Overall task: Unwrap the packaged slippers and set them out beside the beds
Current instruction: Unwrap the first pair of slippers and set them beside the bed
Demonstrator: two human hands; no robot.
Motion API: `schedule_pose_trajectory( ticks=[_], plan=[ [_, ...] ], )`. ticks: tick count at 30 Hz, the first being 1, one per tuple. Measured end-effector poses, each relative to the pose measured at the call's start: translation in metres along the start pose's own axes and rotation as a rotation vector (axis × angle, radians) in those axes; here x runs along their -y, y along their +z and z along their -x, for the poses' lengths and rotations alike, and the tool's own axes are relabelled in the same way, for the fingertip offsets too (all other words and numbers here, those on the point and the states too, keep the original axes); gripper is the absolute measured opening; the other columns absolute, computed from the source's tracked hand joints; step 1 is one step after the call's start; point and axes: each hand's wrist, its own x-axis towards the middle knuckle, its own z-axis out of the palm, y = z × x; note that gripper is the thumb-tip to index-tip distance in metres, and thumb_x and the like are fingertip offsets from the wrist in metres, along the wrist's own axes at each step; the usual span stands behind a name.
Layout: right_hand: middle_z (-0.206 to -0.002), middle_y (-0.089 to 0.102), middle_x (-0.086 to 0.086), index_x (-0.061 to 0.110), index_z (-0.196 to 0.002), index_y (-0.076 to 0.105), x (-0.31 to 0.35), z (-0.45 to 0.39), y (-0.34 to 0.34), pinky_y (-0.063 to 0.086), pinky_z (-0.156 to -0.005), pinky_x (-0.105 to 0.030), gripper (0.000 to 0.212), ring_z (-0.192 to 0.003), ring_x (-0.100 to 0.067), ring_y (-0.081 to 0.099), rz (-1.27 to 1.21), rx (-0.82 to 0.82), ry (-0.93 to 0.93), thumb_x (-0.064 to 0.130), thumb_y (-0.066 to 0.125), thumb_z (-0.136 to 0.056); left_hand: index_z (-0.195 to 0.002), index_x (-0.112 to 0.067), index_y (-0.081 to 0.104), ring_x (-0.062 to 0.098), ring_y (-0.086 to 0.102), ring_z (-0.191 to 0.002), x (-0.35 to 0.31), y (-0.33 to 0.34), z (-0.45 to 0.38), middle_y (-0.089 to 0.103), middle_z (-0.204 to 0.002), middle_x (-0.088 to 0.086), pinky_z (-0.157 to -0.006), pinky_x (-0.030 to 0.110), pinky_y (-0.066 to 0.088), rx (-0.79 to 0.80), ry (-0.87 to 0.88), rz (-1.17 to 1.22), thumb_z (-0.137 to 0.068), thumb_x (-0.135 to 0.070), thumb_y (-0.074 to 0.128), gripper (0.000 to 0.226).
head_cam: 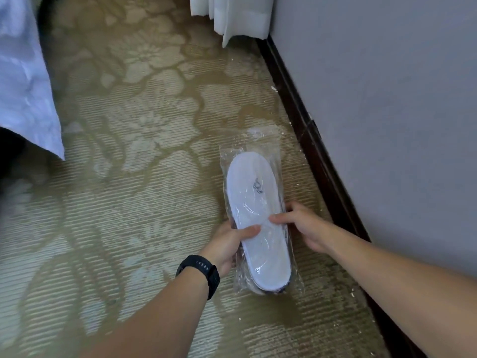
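The left hand (227, 245) and right hand (303, 227) each grip a side of the slippers (258, 223), held above the carpet (129, 177). The plastic wrapper (254, 143) is still sealed; unwrapping and placement remain.

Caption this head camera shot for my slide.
Both hands, left hand and right hand, hold plastic-wrapped white slippers above patterned carpet.

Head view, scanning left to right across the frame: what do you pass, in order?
Bed linen → patterned carpet → left hand → packaged slippers → right hand → dark skirting board → grey wall.
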Motion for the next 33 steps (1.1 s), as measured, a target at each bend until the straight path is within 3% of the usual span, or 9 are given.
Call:
schedule_pose_trajectory(
  ticks=[4,7,10,12,14,19,22,25,33],
  plan=[
    [-0.127,0.073,-0.005,0.014,-0.130,0.060,-0.015,-0.004,-0.008,0.052,-0.108,-0.044,0.061,-0.116,-0.023,0.067,0.109,-0.010,0.032,0.025,0.090,-0.079,-0.130,-0.016,0.073,0.018,0.079,-0.109,0.006,0.005,-0.004,0.082,-0.123,0.001,-0.093,0.033,0.063,-0.078,-0.022,-0.130,-0.086,-0.015,0.088,0.046],
    [-0.129,0.070,0.003,0.019,-0.133,0.057,-0.025,-0.004,-0.011,0.052,-0.091,-0.031,0.063,-0.110,-0.012,0.066,0.209,0.034,0.033,0.035,0.089,-0.081,-0.133,-0.013,0.070,0.013,0.082,-0.098,0.012,0.007,-0.005,0.083,-0.117,-0.001,-0.077,0.024,0.064,-0.128,-0.008,-0.207,-0.087,-0.016,0.088,0.049],
    [-0.130,0.063,0.006,0.026,-0.138,0.046,-0.024,-0.003,-0.010,0.049,-0.084,-0.027,0.077,-0.109,-0.008,0.062,0.240,0.038,-0.003,0.046,0.089,-0.078,-0.144,-0.015,0.057,0.020,0.077,-0.112,0.014,0.009,-0.003,0.076,-0.133,0.001,-0.098,0.042,0.063,-0.201,0.058,-0.301,-0.082,-0.030,0.092,0.073],
    [-0.132,0.059,0.002,0.023,-0.137,0.045,-0.020,-0.004,-0.009,0.050,-0.095,-0.036,0.082,-0.117,-0.018,0.062,0.229,-0.065,-0.090,0.055,0.084,-0.072,-0.155,-0.018,0.043,0.023,0.066,-0.129,0.012,0.013,0.000,0.063,-0.148,0.003,-0.108,0.052,0.056,-0.285,0.130,-0.384,-0.078,-0.045,0.091,0.094],
    [-0.125,0.058,0.001,0.023,-0.126,0.050,-0.014,-0.004,-0.009,0.049,-0.088,-0.034,0.071,-0.110,-0.017,0.061,0.243,-0.233,-0.220,0.062,0.077,-0.072,-0.164,-0.019,0.031,0.028,0.052,-0.143,0.007,0.017,0.004,0.047,-0.159,0.005,-0.115,0.056,0.049,-0.395,0.190,-0.492,-0.079,-0.058,0.080,0.106],
    [-0.107,0.067,0.007,0.022,-0.115,0.062,-0.003,-0.006,0.000,0.047,-0.069,-0.030,0.038,-0.094,-0.011,0.065,0.295,-0.303,-0.200,0.052,0.071,-0.093,-0.131,-0.014,0.065,0.035,0.070,-0.110,-0.005,0.023,0.001,0.064,-0.131,0.019,-0.098,0.056,0.059,-0.447,0.261,-0.549,-0.098,-0.029,0.065,0.036],
    [-0.110,0.069,0.006,0.020,-0.118,0.063,0.003,-0.003,0.007,0.049,-0.071,-0.030,0.037,-0.099,-0.014,0.067,0.163,-0.280,-0.170,0.047,0.074,-0.094,-0.131,-0.013,0.060,0.027,0.069,-0.106,-0.008,0.022,0.002,0.067,-0.121,0.008,-0.094,0.047,0.060,-0.473,0.259,-0.556,-0.099,-0.018,0.065,0.033],
    [-0.109,0.078,0.004,0.019,-0.116,0.070,0.010,0.003,0.010,0.055,-0.075,-0.032,0.033,-0.099,-0.018,0.074,0.077,-0.227,-0.178,0.043,0.075,-0.095,-0.124,-0.019,0.054,0.022,0.068,-0.091,-0.009,0.019,0.004,0.065,-0.106,0.004,-0.073,0.036,0.056,-0.480,0.290,-0.575,-0.099,-0.017,0.065,0.027],
    [-0.110,0.083,-0.004,0.018,-0.118,0.073,0.037,0.006,0.014,0.063,-0.087,-0.041,0.024,-0.098,-0.024,0.080,-0.061,-0.108,-0.173,0.030,0.075,-0.098,-0.113,-0.026,0.053,0.016,0.066,-0.074,-0.022,0.011,0.019,0.067,-0.096,0.001,-0.059,0.025,0.048,-0.434,0.324,-0.530,-0.097,-0.023,0.074,0.027]
  ],
)
